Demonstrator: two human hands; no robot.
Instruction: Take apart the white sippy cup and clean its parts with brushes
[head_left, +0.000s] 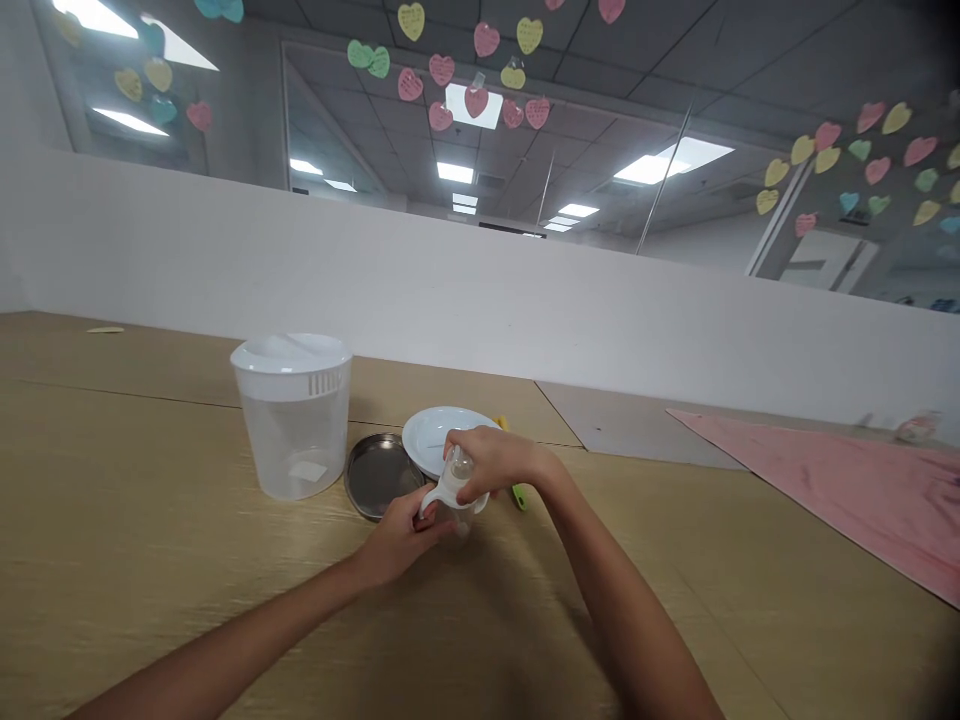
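Two bare hands meet over one small clear bottle (457, 478) with white handles, held just above a wooden desk (150, 560). The right hand (487, 462) has its grip closed over the bottle's top; the left hand (401, 535) pinches what appears to be a white handle at its lower side, though the fingers hide the contact. Behind the hands sit one white plate (431, 435), one round metal lid (375, 475) touching its edge, and one lidded translucent container (294, 418) to the left. One pink cloth (847, 480) lies well apart at right, paper hearts hanging overhead
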